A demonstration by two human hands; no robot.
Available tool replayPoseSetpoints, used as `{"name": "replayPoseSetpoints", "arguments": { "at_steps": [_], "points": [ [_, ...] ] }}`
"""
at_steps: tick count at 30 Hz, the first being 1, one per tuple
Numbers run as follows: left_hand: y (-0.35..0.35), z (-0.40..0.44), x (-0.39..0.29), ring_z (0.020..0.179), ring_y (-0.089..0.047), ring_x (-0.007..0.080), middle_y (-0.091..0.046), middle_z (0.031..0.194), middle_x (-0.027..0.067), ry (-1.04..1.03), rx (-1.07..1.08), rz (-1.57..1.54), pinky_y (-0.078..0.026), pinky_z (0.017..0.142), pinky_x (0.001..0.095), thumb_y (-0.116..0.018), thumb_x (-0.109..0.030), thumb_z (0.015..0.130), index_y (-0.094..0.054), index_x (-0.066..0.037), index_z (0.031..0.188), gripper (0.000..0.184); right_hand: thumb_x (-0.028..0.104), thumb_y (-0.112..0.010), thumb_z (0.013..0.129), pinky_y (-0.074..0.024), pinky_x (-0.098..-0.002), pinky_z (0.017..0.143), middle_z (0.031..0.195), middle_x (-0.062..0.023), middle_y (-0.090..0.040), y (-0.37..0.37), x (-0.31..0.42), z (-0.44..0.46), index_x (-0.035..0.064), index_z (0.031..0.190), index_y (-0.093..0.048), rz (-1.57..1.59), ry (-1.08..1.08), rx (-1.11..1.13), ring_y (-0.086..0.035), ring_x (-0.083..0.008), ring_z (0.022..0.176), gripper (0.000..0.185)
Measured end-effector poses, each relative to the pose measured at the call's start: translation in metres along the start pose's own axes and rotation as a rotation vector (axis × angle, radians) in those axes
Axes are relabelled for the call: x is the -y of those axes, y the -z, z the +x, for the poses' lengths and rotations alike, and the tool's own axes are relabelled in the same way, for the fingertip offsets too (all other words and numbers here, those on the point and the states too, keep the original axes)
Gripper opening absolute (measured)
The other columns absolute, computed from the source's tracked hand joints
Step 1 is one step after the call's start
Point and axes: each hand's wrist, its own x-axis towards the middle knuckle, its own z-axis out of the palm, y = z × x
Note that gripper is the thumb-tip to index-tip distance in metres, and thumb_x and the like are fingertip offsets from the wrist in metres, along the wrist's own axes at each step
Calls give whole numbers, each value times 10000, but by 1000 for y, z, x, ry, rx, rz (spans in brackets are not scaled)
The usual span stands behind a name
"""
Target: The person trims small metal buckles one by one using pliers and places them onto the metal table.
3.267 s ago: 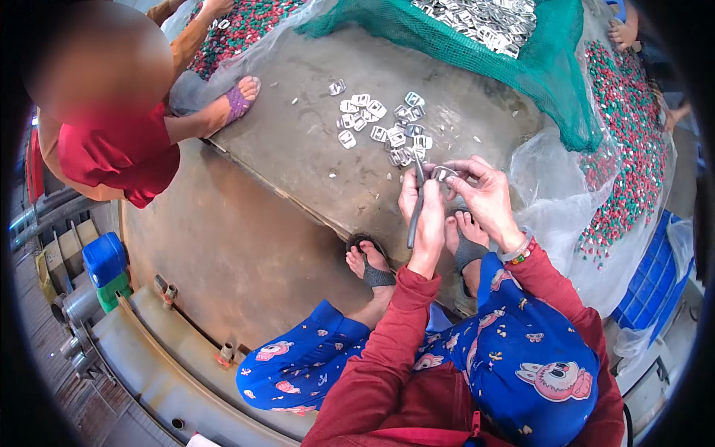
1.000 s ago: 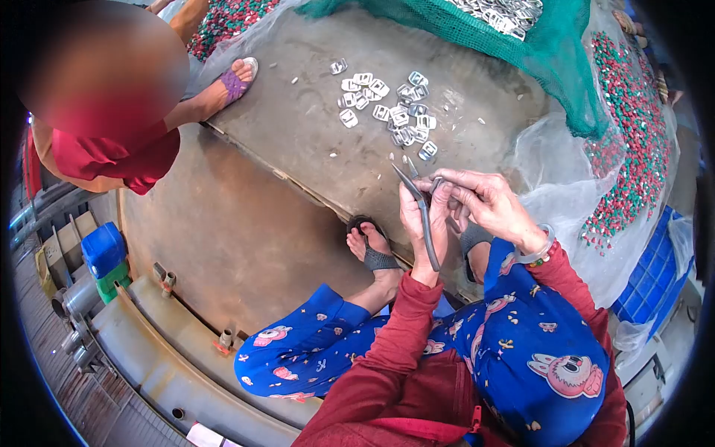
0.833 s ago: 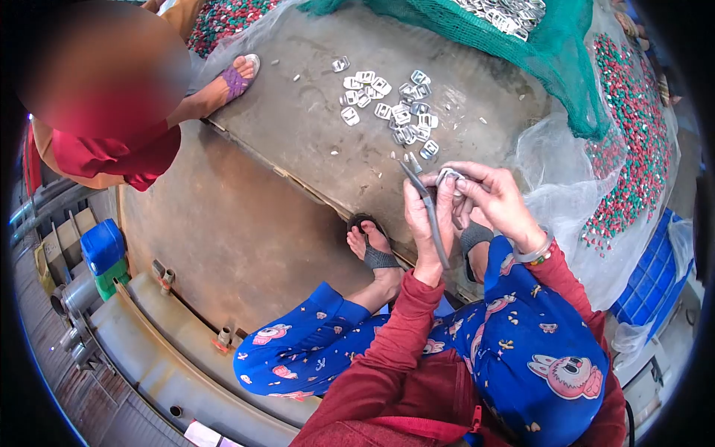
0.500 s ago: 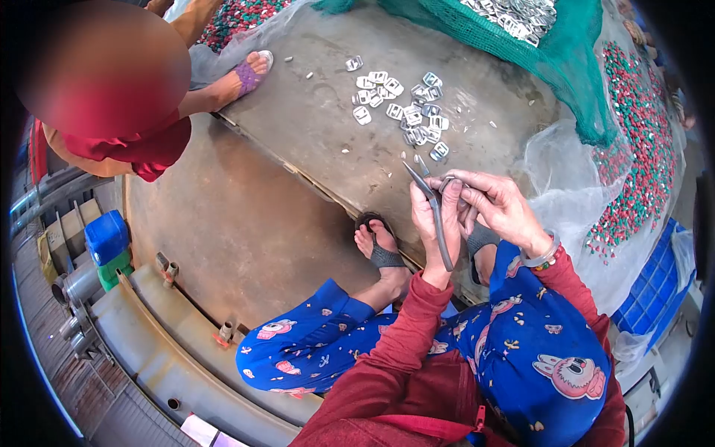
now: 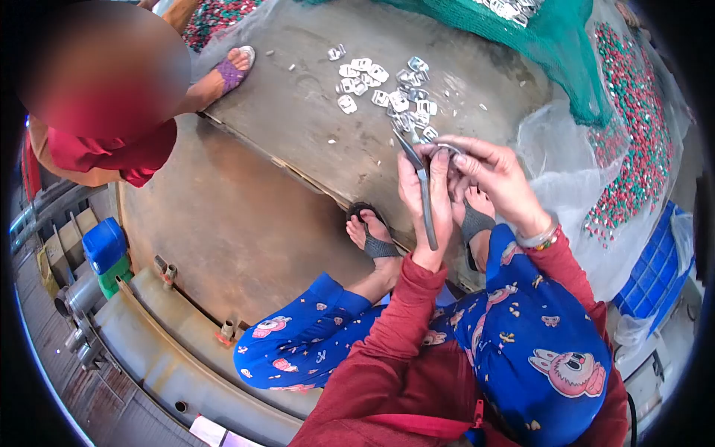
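My left hand [image 5: 426, 186] is closed round a dark metal tool [image 5: 427, 195] with long, thin tips, which looks like tweezers or pliers. Its thumb also touches a small metal piece [image 5: 447, 148]. My right hand [image 5: 495, 175] pinches that same piece between thumb and fingers, close against the left hand. Just beyond the tool's tips lie several loose silver buckle-like pieces [image 5: 399, 100] on the grey floor slab, with another cluster [image 5: 361, 77] to their left. The fingers hide part of the held piece.
Green netting [image 5: 521, 52] bears more silver pieces at the top. Red and green bits [image 5: 633, 127] lie on clear sheeting at the right. A co-worker's sandalled foot [image 5: 237, 65] rests at the upper left. A blue crate [image 5: 652, 272] and a blue container [image 5: 104, 244] stand at the sides.
Since the earliest frame the tool has shifted in my left hand, and one more silver piece lies nearer my hands. Lately both hands have moved up towards the loose pieces, and the view has shifted.
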Motion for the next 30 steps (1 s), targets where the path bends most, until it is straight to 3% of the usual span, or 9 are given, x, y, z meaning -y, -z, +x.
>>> {"name": "replayPoseSetpoints", "arguments": {
  "at_steps": [2,6,10,13,16,21,23,27,30],
  "points": [
    [0,1,1,612,-494,37,-537,748,-18,-145,35,116,-384,467,174,-622,-143,897,-510,-49,969,164,159,-485,958,-475,-165,457,829,-37,-644,1,-1,1,25,1249,-546,169,-17,17,-587,-51,655,326],
    [7,0,6,677,-529,54,-556,784,1,102,16,-191,-432,536,192,-618,-145,899,-506,-65,916,139,129,-509,934,-504,-212,562,862,-76,-665,-2,1,-1,52,1195,-599,-195,-70,-2,-620,-112,728,287],
    [-7,-2,9,760,-559,79,-569,848,15,82,-78,-417,-477,634,216,-588,-147,918,-505,-76,954,116,41,-546,856,-491,-349,674,842,-161,-624,-18,3,2,10,1099,-619,-690,443,-140,-627,-300,754,256],
    [-6,5,4,773,-559,83,-578,911,23,182,-56,-371,-476,643,216,-570,-197,934,-504,-68,1029,173,58,-533,888,-500,-304,603,823,-146,-646,-16,-2,7,-6,1127,-609,-710,506,-169,-637,-232,681,259],
    [13,13,14,671,-446,37,-588,1033,72,209,24,-60,-379,555,183,-519,-336,952,-445,-37,1264,438,99,-529,917,-487,-252,507,801,-127,-654,1,1,10,-31,1160,-584,-34,-76,-199,-620,-155,584,281],
    [79,25,50,637,-454,29,-593,1140,119,240,-11,409,-317,495,178,-433,-502,945,-470,-32,1288,583,186,-508,948,-526,-273,541,853,-109,-660,74,50,45,-36,1190,-547,-357,187,-277,-631,-172,600,331],
    [89,26,52,653,-523,45,-598,1135,132,345,-67,399,-343,495,178,-422,-501,947,-492,-32,1270,574,272,-517,941,-516,-282,595,882,-121,-645,70,104,58,-11,1251,-450,-42,527,-405,-654,-176,727,425],
    [82,27,39,577,-531,67,-603,1120,144,372,13,580,-381,487,188,-403,-472,962,-503,-31,1261,542,337,-552,912,-520,-283,643,954,-101,-648,111,86,80,38,1274,-453,-593,342,-363,-649,-174,851,480],
    [89,34,45,492,-421,53,-655,921,90,250,56,683,-345,453,207,-414,-470,959,-579,-29,1154,510,352,-600,849,-478,-441,813,941,-232,-645,73,1,120,-13,976,-624,-1151,103,-187,-623,-359,928,387]
  ]
}}
